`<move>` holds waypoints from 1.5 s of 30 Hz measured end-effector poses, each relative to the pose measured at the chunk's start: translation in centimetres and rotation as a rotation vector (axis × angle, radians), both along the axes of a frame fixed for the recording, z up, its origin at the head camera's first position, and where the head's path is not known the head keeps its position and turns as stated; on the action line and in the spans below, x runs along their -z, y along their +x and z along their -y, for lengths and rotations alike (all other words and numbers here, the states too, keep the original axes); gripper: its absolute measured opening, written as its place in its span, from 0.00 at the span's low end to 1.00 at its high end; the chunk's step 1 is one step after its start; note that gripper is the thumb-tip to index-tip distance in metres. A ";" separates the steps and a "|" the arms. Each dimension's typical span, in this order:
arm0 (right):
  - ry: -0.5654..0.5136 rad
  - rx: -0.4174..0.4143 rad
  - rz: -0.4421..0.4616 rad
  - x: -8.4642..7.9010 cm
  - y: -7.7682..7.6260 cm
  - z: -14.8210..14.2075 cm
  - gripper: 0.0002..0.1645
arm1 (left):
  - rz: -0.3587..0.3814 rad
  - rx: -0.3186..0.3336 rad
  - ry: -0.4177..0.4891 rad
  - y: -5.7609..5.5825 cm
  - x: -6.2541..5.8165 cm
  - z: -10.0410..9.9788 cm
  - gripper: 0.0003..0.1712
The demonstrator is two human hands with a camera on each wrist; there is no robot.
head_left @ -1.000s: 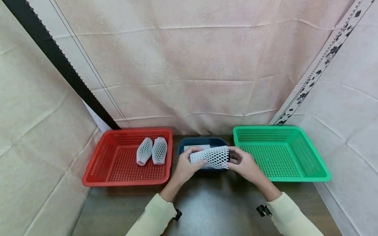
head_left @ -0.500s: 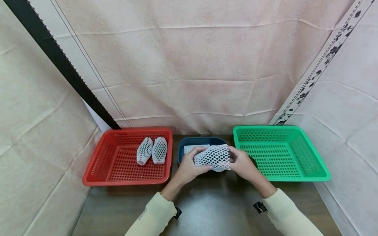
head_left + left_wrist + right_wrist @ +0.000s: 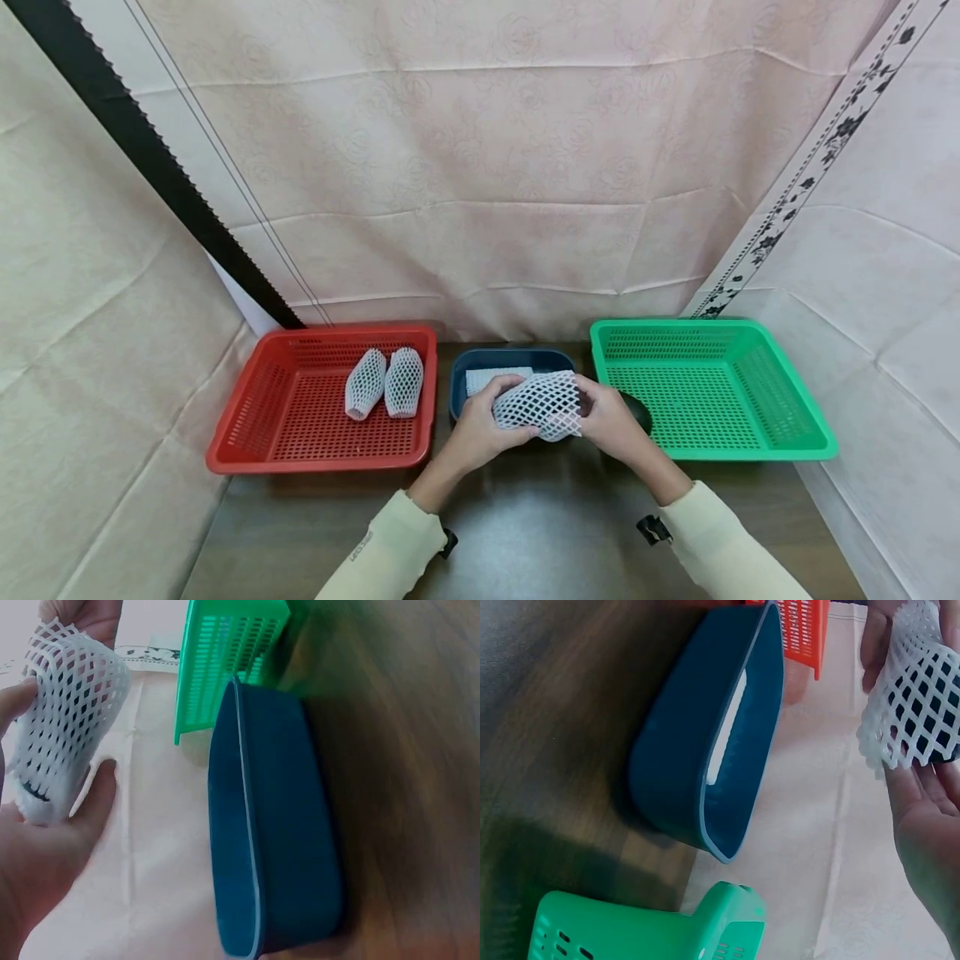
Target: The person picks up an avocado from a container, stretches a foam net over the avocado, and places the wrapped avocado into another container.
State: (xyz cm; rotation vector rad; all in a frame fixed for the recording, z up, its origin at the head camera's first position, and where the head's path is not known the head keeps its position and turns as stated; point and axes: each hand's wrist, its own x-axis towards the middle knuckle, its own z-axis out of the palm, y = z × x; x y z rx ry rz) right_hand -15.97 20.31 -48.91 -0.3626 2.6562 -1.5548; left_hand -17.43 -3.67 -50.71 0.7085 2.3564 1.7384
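In the head view my left hand (image 3: 480,429) grips one end of a white foam net sleeve (image 3: 536,404), thumb below and fingers above. The sleeve bulges around a dark rounded object, seen through the mesh in the right wrist view. My right hand (image 3: 607,417) holds the sleeve's other end, its fingers at the mesh edge (image 3: 907,761). Both hands are in front of a small navy bin (image 3: 555,360), in which a flat white sleeve (image 3: 495,379) lies. Another dark oval object (image 3: 637,412) shows partly behind my right hand, at the green basket's left side; its kind is unclear.
A red basket (image 3: 247,417) stands left, holding two filled foam net sleeves (image 3: 403,383) near its right wall. The green basket (image 3: 750,450) stands right of the bin. Cloth walls (image 3: 480,250) enclose the back and sides of the wooden table (image 3: 525,525).
The sleeve has widened around the dark object as it went deeper inside. My right hand has shifted slightly left, and the dark oval by the green basket has come into view.
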 end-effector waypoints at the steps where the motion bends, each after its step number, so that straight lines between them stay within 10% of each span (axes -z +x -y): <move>1: 0.011 0.003 0.000 0.1 0.0 0.0 0.28 | -0.017 0.002 -0.029 0.0 0.0 0.0 0.42; 12: 0.172 -0.005 -0.144 -0.1 0.3 1.3 0.26 | -0.084 0.062 -0.358 0.0 -1.7 0.1 0.54; 26: 0.195 -0.053 -0.216 -0.9 0.2 1.3 0.26 | -0.165 0.031 -0.446 -0.6 -1.9 0.2 0.49; 45: 0.251 -0.015 -0.284 0.1 -0.1 1.5 0.26 | -0.146 -0.307 -0.387 -2.3 -2.9 4.4 0.47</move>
